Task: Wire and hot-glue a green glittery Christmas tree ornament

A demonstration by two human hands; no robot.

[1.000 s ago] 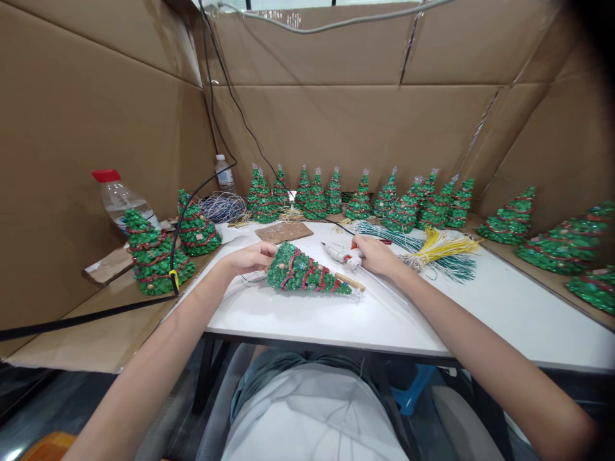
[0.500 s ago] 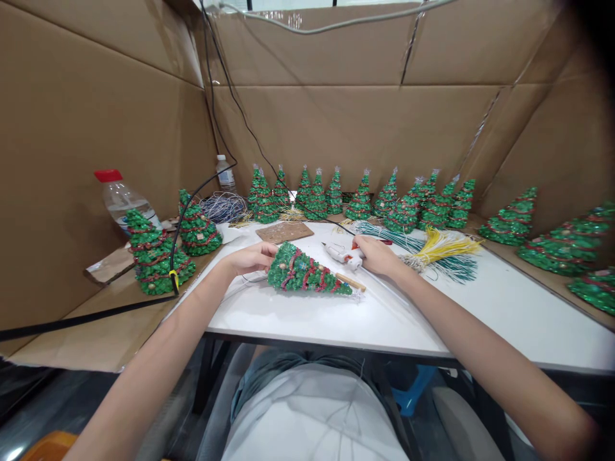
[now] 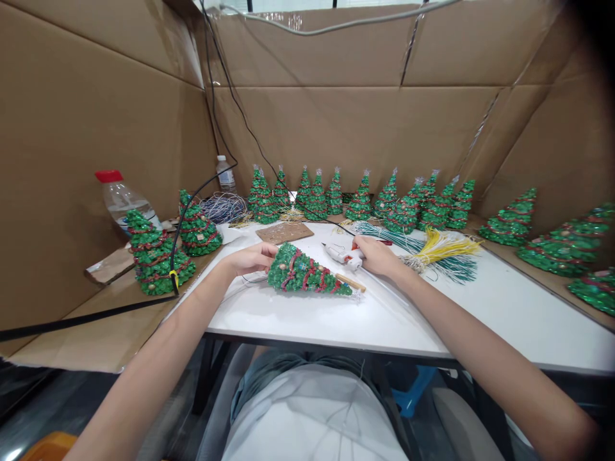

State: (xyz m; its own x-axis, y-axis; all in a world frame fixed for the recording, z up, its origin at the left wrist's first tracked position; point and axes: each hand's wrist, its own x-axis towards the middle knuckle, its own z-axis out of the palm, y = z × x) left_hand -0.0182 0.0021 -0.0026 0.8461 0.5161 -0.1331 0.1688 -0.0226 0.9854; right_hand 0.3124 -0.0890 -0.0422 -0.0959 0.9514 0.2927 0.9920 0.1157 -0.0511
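A small green Christmas tree (image 3: 305, 271) with red garland lies on its side over the white table (image 3: 298, 319), its star tip toward the right. My left hand (image 3: 254, 259) grips it at the base; part of the fingers is hidden behind it. My right hand (image 3: 377, 256) is closed around the handle of a white and orange glue gun (image 3: 346, 256), whose nozzle points left above the tree. Under the glue gun, a tan stick (image 3: 350, 282) lies beside the tree's tip.
Several finished-looking trees (image 3: 317, 196) line the back edge. A bundle of yellow and green wires (image 3: 439, 250) lies right of my right hand. A brown board (image 3: 285, 232) sits behind the tree. A black cable (image 3: 192, 195) hangs at left near a red-capped bottle (image 3: 125, 200). Cardboard walls (image 3: 336, 57) enclose the table.
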